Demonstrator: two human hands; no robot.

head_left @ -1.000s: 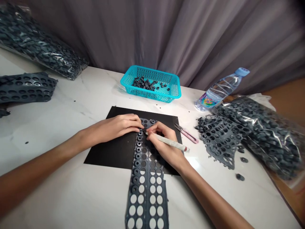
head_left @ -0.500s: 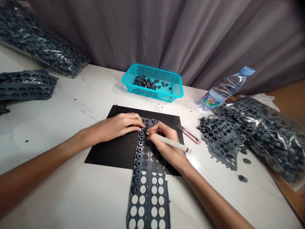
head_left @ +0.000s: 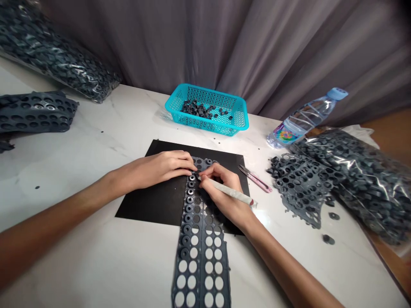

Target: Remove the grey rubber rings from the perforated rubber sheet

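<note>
A long grey rubber strip [head_left: 201, 252] full of round holes lies along a black mat [head_left: 160, 196], running toward me. My left hand [head_left: 167, 166] lies on the mat with its fingers pressed together on the strip's far end. My right hand [head_left: 221, 188] grips a white wrapped tool [head_left: 229, 192] like a pen, its tip at a small ring near the strip's top left.
A teal basket [head_left: 237, 117] with several small dark rings stands behind the mat. Pink snips [head_left: 255, 179], punched-out grey scrap [head_left: 298, 184], a water bottle [head_left: 305, 117] and a bag of parts [head_left: 362, 175] lie right. More strips [head_left: 35, 111] and another bag [head_left: 54, 64] lie left.
The view has shifted slightly. Both hands stay at the strip's far end; the tool tip has barely moved.
</note>
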